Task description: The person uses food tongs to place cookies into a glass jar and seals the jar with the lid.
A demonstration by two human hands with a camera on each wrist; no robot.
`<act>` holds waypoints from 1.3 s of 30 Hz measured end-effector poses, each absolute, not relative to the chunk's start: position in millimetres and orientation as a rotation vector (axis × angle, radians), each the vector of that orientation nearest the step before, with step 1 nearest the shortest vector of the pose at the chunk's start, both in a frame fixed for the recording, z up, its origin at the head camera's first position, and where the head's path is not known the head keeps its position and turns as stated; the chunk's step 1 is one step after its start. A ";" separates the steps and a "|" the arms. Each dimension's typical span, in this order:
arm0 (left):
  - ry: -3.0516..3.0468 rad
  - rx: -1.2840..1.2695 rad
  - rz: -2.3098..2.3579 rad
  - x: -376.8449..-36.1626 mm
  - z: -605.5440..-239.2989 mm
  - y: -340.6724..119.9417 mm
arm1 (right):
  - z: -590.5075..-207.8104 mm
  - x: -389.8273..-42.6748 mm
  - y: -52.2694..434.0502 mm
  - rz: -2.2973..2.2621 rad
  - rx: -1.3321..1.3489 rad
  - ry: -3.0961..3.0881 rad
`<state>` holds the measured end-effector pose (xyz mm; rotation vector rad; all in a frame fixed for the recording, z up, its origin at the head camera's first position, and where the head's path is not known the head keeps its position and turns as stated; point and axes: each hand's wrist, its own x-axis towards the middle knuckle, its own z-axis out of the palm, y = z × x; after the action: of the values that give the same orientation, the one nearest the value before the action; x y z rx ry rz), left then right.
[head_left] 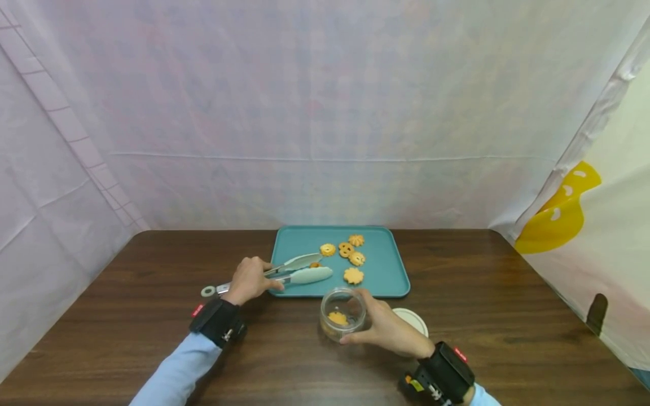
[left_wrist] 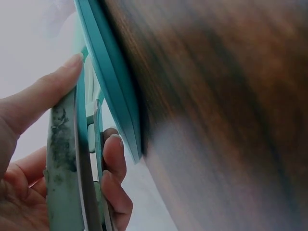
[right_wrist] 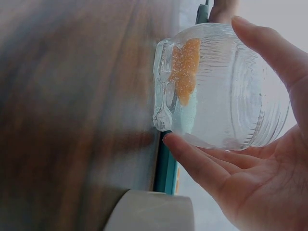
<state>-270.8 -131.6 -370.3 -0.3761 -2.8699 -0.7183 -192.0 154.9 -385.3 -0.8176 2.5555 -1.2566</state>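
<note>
My left hand (head_left: 247, 280) grips metal tongs (head_left: 311, 275) with pale green tips, low over the left side of a teal tray (head_left: 391, 285). The tips stand apart, with a partly hidden small biscuit (head_left: 315, 265) between them. Several more biscuits (head_left: 354, 276) lie on the tray. In front of the tray, my right hand (head_left: 387, 329) holds a clear glass jar (right_wrist: 221, 96), fingers and thumb around its side. Orange-yellow biscuit (right_wrist: 187, 70) sits at the jar's bottom; how many pieces, I cannot tell. The jar stands upright on the table, its mouth uncovered.
A round white lid-like thing (head_left: 412, 321) lies right of the jar, partly behind my right hand. The dark wooden table (head_left: 508, 316) runs out to both sides. White cloth (head_left: 325, 113) hangs behind it, and a yellow shape (head_left: 556, 217) is at the right side.
</note>
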 end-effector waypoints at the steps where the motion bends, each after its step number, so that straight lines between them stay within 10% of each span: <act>1: -2.870 -0.369 -0.722 -270.8 -370.7 -132.3 | -385.4 -192.2 154.7 -1.255 -0.823 2.563; 39: -2.765 -0.670 -1.004 -239.6 -339.3 -170.7 | -383.9 -192.2 154.7 -1.238 -0.812 2.585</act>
<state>-239.6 -170.7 -339.3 -0.6699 -2.7649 -1.0043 -192.2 154.7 -383.9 -0.8117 2.5849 -1.2384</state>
